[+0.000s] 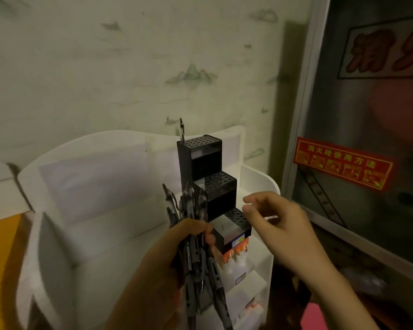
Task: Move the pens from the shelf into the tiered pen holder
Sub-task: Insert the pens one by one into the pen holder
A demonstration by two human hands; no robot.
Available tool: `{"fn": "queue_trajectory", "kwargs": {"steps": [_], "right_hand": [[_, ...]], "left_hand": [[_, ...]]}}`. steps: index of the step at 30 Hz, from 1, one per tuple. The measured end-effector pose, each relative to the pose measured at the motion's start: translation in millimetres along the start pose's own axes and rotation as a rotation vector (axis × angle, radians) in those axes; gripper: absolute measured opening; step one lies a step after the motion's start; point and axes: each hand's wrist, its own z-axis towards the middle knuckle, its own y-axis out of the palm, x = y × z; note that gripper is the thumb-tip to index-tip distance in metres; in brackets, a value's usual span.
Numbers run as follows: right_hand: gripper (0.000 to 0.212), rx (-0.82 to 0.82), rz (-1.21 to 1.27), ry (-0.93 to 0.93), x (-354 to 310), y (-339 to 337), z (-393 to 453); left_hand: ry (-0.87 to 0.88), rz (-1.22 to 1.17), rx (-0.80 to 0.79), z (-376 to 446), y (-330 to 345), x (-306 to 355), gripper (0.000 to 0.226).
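Your left hand (177,244) grips a bundle of dark patterned pens (191,210) as stock; your right hand (270,217), half-open and empty, hovers beside the black perforated three-tier pen holder (215,186), ready to pick one.

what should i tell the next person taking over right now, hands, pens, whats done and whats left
Left hand: closed around a bunch of pens, held upright beside the holder.
Right hand: empty, fingers loosely open, hovering by the holder's lowest step.
Tiered pen holder: black, three steps, standing on the white shelf.
Done: one pen stands in the top step.
Left: put the held pens into the holes one at a time. Whether more pens remain on the shelf cannot be seen.
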Motion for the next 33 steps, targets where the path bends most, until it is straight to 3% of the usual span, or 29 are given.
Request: {"fn": "queue_trajectory", "kwargs": {"steps": [2, 7, 11, 15, 18, 26, 33], "right_hand": [[0.011, -0.008, 0.011, -0.020, 8.4, 4.4, 22.3], [0.009, -0.025, 0.040, -0.064, 23.9, 13.3, 79.0], [0.009, -0.050, 0.076, -0.072, 41.7, 20.4, 116.6], [0.010, -0.117, 0.101, -0.064, 58.6, 25.3, 152.0], [0.009, -0.144, 0.097, -0.086, 70.3, 25.7, 179.9], [0.006, -0.354, 0.199, -0.125, 89.1, 30.3, 257.9], [0.007, -0.629, 0.416, 0.012, 93.2, 55.5, 286.8]], "left_hand": [[0.041, 0.004, 0.002, 20.2, -5.3, 6.9, 0.005], [0.124, 0.119, 0.084, 66.3, -17.8, 27.8, 0.034], [0.169, 0.303, 0.215, 98.6, -19.6, 41.8, 0.045], [0.217, 0.439, 0.374, 133.0, -17.9, 50.3, 0.038], [0.264, 0.484, 0.459, 156.8, -12.7, 53.5, 0.054], [0.384, 0.440, 0.596, 206.6, 12.6, 62.3, 0.039], [0.394, 0.459, 0.642, 226.0, 13.8, 68.5, 0.044]]}}
